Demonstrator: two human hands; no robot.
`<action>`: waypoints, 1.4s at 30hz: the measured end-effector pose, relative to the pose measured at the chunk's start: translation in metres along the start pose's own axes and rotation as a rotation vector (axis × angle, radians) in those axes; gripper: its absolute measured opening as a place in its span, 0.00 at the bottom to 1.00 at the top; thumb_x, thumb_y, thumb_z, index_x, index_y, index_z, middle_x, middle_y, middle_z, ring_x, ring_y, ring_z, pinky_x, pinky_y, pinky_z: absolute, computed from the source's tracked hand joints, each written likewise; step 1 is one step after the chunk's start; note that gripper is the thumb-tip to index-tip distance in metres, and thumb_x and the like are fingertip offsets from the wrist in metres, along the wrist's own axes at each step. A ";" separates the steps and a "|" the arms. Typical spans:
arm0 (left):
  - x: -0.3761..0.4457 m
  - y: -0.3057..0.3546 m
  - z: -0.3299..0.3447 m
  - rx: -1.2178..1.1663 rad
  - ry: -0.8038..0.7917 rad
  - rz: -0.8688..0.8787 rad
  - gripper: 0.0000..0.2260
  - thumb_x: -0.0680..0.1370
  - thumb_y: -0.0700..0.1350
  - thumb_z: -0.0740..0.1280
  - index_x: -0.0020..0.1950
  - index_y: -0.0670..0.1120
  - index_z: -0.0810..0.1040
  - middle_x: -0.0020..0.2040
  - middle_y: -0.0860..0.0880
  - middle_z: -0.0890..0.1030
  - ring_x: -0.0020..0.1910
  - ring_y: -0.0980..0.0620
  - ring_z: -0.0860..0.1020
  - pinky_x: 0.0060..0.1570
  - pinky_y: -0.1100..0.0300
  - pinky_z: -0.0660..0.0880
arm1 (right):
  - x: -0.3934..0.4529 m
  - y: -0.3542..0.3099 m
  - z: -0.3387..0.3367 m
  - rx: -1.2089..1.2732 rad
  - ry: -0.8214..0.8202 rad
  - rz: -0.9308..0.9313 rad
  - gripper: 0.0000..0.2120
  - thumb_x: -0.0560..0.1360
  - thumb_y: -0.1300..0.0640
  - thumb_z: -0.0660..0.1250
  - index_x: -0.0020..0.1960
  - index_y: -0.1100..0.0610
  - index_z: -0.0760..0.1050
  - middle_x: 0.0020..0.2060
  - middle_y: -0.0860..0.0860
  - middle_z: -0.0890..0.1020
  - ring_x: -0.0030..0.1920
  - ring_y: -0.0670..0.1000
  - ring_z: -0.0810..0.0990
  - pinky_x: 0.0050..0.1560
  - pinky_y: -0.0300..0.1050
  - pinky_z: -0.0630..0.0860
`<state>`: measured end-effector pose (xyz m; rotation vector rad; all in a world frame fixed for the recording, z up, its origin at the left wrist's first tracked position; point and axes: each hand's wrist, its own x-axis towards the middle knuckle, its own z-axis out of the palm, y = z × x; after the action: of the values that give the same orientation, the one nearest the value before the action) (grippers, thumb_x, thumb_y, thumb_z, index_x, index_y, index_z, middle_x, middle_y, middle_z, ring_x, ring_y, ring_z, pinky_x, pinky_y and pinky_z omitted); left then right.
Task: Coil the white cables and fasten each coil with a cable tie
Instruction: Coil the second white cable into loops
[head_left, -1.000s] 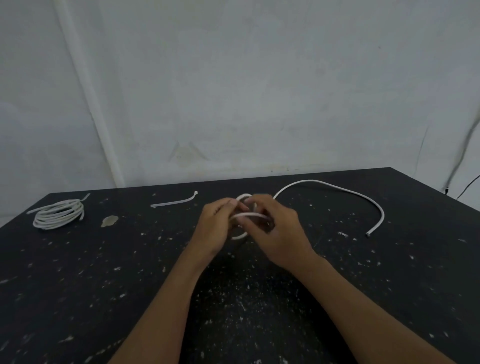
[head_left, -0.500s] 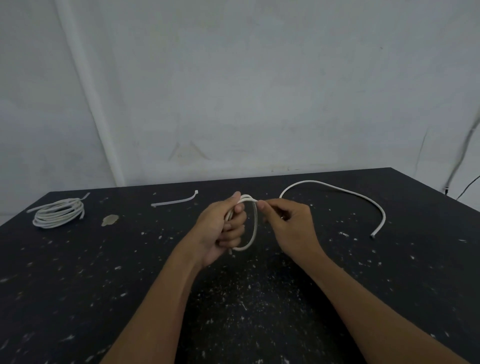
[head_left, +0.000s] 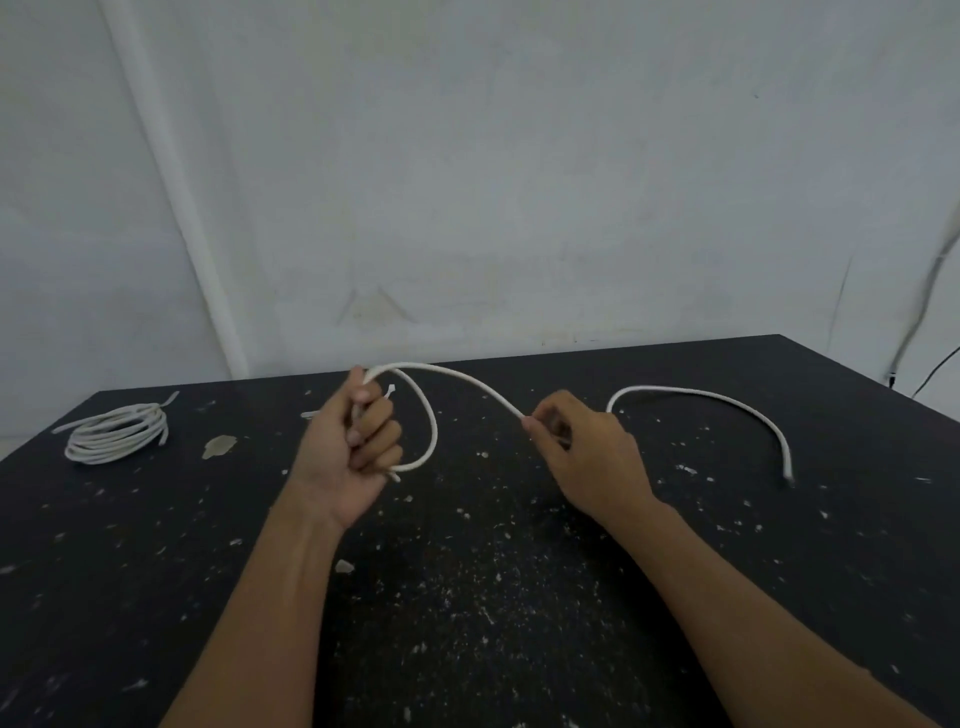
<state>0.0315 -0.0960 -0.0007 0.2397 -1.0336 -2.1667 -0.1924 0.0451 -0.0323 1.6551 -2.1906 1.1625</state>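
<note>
Table black, paint-flecked; pale wall behind.

Black speckled table — pale wall

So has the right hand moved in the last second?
Yes. The right hand has pulled rightward, away from the left hand, drawing the white cable out between them. It is now nearer the cable's loose end lying on the black table.

The left hand hides part of the cable inside its fist. The right hand covers more of it. Both arms run off the bottom edge.
</note>
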 end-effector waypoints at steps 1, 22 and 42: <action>0.003 -0.005 0.006 0.094 0.034 0.011 0.21 0.87 0.54 0.55 0.35 0.50 0.71 0.22 0.53 0.61 0.19 0.57 0.53 0.21 0.62 0.48 | -0.001 -0.003 0.001 -0.060 0.029 -0.043 0.07 0.83 0.45 0.68 0.52 0.48 0.78 0.39 0.43 0.83 0.37 0.46 0.81 0.37 0.45 0.79; 0.005 -0.025 0.030 0.476 0.334 0.199 0.22 0.83 0.58 0.62 0.35 0.46 0.73 0.24 0.48 0.67 0.18 0.55 0.59 0.18 0.64 0.58 | -0.010 -0.033 -0.005 -0.214 -0.259 -0.308 0.12 0.83 0.48 0.64 0.62 0.47 0.82 0.52 0.45 0.85 0.52 0.50 0.82 0.51 0.54 0.82; 0.001 -0.051 0.048 0.839 0.084 0.077 0.24 0.86 0.56 0.59 0.32 0.46 0.69 0.22 0.45 0.68 0.19 0.49 0.64 0.23 0.60 0.60 | -0.012 -0.036 0.001 0.098 0.297 -0.480 0.21 0.73 0.36 0.76 0.40 0.54 0.77 0.32 0.44 0.80 0.30 0.44 0.73 0.29 0.47 0.73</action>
<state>-0.0176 -0.0460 -0.0061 0.6492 -1.8144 -1.5265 -0.1566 0.0505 -0.0223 1.7739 -1.4736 1.2807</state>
